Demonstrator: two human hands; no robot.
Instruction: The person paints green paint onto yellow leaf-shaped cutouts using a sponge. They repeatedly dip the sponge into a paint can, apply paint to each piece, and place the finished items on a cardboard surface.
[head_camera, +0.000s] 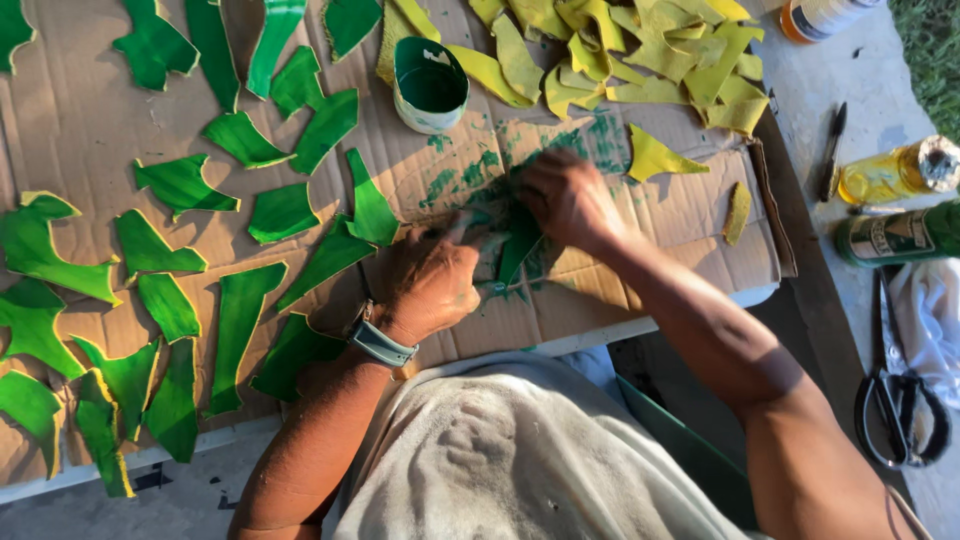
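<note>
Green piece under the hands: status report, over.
Left hand pins green piece flat. Right hand rubs over it. Paint tub and painted pieces stand apart.

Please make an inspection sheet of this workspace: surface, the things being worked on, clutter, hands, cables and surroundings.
Surface: flattened cardboard on a table, smeared with green paint near the middle.
Job's things: green piece under both hands; paint cup with green inside; painted green pieces laid out on the left; unpainted yellow pieces piled at the top.
Clutter: pen, yellow bottle, green bottle, scissors, white cloth.
Hands: left hand, with a wristwatch, presses the piece; right hand is blurred, what it grips cannot be told.
Cables: nothing seen.
Surroundings: grass at the upper right corner; strong sunlight.
</note>
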